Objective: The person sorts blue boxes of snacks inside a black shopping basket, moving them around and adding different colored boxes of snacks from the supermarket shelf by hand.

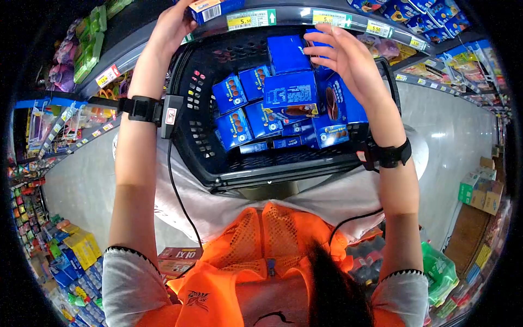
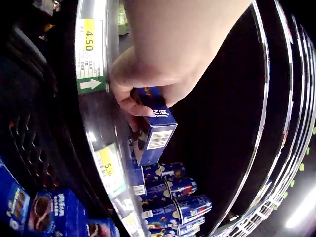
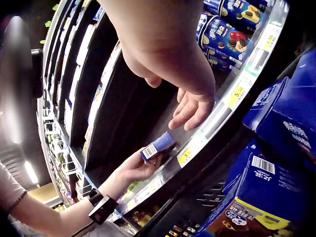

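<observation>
Shelving (image 1: 294, 18) is flanking the left hand (image 1: 173, 30), grip pinching a blue box (image 2: 159, 139); slackening could drop it; right hand (image 1: 351, 60) is hanging empty.

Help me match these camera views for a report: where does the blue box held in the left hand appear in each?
Head: the blue box is at the top edge, left of centre, partly cut off.
Left wrist: the blue box is near the middle.
Right wrist: the blue box is just below centre.
Shared landmark: the shelf edge with price labels.
</observation>
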The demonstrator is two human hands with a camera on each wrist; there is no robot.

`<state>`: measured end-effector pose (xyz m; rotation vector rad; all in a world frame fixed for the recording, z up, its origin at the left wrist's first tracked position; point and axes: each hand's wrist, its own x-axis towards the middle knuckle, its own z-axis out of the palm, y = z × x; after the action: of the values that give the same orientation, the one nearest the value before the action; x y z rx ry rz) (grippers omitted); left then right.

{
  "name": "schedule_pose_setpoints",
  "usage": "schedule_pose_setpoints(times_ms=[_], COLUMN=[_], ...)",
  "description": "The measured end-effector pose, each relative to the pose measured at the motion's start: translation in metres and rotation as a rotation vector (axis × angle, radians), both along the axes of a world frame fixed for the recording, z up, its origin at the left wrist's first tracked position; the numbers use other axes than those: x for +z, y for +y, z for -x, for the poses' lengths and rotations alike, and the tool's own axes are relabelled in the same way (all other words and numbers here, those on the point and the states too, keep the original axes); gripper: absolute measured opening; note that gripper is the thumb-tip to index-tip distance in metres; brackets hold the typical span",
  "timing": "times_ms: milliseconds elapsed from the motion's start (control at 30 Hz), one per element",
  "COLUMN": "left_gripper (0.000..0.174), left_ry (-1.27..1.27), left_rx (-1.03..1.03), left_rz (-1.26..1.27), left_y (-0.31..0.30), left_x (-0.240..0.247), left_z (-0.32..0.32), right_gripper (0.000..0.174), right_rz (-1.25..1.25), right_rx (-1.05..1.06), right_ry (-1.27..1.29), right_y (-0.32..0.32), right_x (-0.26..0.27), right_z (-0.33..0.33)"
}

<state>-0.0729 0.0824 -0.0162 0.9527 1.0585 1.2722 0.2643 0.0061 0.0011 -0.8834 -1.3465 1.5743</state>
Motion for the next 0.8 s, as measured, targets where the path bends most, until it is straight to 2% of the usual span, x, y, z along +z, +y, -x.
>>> schedule_pose_setpoints(times_ms=[67,100,233,400,467,533,567,667,733,800], left_gripper=[0.037,0.039,0.044,0.047,0.050,0.049,0.045,0.045,0.055,0.067], left_ry=[0.197,0.234,0.234,0.095,0.122,0.228,0.228,0.519,0.900,1.158], left_rx=[0.025,0.117,0.152,-0.065,-0.035,-0.229,-0.349,-0.608,-0.723,-0.758], left_rz=[0.010,-0.059,-0.059,-0.181,-0.184,-0.249,-0.259,-0.135,-0.345,-0.617], left_y=[0.020,0.009,0.007,-0.013,-0.025,-0.033,-0.030,-0.055,-0.077,-0.094], left_x=[-0.022,-0.015,-0.008,0.012,0.023,0.028,0.014,0.001,-0.022,-0.044], left_z=[0.024,0.005,-0.006,-0.025,-0.040,-0.047,-0.041,-0.075,-0.099,-0.115], right_gripper=[0.043,0.043,0.039,0.034,0.032,0.031,0.031,0.033,0.036,0.037], right_rz=[0.014,0.021,-0.007,0.025,0.031,0.055,0.055,0.052,0.040,0.034], right_rx=[-0.003,-0.040,-0.204,-0.344,-0.397,-0.397,-0.359,-0.228,-0.180,-0.166], right_ry=[0.015,0.007,0.003,0.036,0.012,0.021,-0.006,-0.105,-0.186,-0.211], right_y=[0.000,-0.001,0.010,0.027,0.028,0.028,0.026,0.021,0.015,0.010], right_x=[0.001,0.003,0.006,0.009,0.010,0.009,0.007,-0.002,-0.003,-0.002], right_z=[-0.001,-0.002,-0.016,-0.038,-0.043,-0.043,-0.041,-0.037,-0.031,-0.026])
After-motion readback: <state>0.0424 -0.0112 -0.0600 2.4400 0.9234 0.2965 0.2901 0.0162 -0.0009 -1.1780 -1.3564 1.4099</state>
